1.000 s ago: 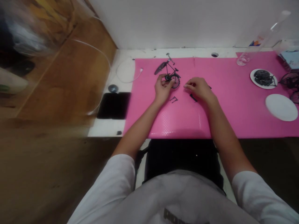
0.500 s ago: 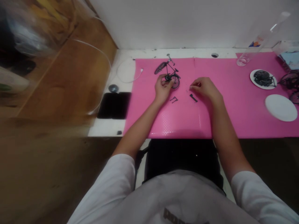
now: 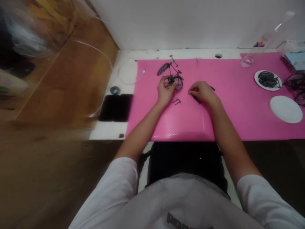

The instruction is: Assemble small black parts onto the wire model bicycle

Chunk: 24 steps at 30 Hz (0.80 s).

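Observation:
A small black model bicycle lies on the pink mat, its wheel at the near end held between the thumb and fingers of my left hand. My right hand is on the mat to the right, thumb and fingertips pinched together; anything between them is too small to make out. Partly under that hand lies a dark strip-shaped part. Beyond its knuckles shows the end of a thin dark piece. A small forked black part rests just below the bicycle.
At the right are a plate of black parts, a white disc, another dark model bicycle and a clear bottle. At the left are a black flat object, a round dark object and a white cable.
My right hand has moved slightly left and down, now partly covering the strip-shaped part. The thin dark piece beyond its knuckles has come into view. My left hand keeps its hold.

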Tool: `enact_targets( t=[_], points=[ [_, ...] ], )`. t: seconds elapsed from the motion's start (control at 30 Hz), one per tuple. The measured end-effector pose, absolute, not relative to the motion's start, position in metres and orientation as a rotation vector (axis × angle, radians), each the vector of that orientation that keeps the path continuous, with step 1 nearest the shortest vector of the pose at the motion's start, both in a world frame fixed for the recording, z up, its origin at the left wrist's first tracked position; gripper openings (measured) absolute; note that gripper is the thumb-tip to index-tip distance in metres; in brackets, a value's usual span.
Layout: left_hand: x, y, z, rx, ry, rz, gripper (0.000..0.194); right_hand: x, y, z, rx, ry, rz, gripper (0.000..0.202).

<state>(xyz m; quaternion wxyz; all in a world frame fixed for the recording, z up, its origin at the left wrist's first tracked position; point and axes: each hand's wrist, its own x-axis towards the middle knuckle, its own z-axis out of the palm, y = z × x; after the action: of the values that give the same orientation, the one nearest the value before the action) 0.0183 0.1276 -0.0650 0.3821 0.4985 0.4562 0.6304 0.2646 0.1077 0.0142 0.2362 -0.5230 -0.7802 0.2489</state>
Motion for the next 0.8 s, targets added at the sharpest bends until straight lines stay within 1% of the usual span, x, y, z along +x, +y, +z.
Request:
enact_targets(
  t=[0.07,0.17,0.27,0.37,0.43,0.57,0.63,0.73,0.8],
  points=[
    [0.018,0.127,-0.064,1.268,1.149,1.613,0.082,0.267,0.104,0.021,-1.44,-2.072,0.766,0.008],
    [0.018,0.128,-0.062,1.243,1.141,1.621,0.084,0.283,0.101,0.033,-1.454,-1.93,1.004,0.013],
    [0.019,0.128,-0.061,1.234,1.152,1.609,0.085,0.306,0.101,0.043,-1.434,-2.061,1.23,0.031],
    [0.02,0.128,-0.062,1.24,1.148,1.602,0.083,0.317,0.104,0.044,-1.437,-2.152,1.333,0.04],
    [0.02,0.128,-0.063,1.248,1.153,1.6,0.082,0.317,0.107,0.042,-1.506,-2.181,1.335,0.041],
    [0.02,0.127,-0.061,1.227,1.16,1.606,0.082,0.305,0.107,0.036,-1.601,-2.196,1.236,0.041],
    [0.02,0.126,-0.061,1.226,1.165,1.602,0.081,0.296,0.104,0.035,-1.586,-2.172,1.161,0.036],
    [0.019,0.126,-0.061,1.256,1.173,1.592,0.081,0.277,0.097,0.034,-1.526,-2.161,1.003,0.024],
    [0.018,0.127,-0.063,1.261,1.174,1.589,0.082,0.262,0.092,0.031,-1.425,-2.171,0.978,0.016]
  ],
)
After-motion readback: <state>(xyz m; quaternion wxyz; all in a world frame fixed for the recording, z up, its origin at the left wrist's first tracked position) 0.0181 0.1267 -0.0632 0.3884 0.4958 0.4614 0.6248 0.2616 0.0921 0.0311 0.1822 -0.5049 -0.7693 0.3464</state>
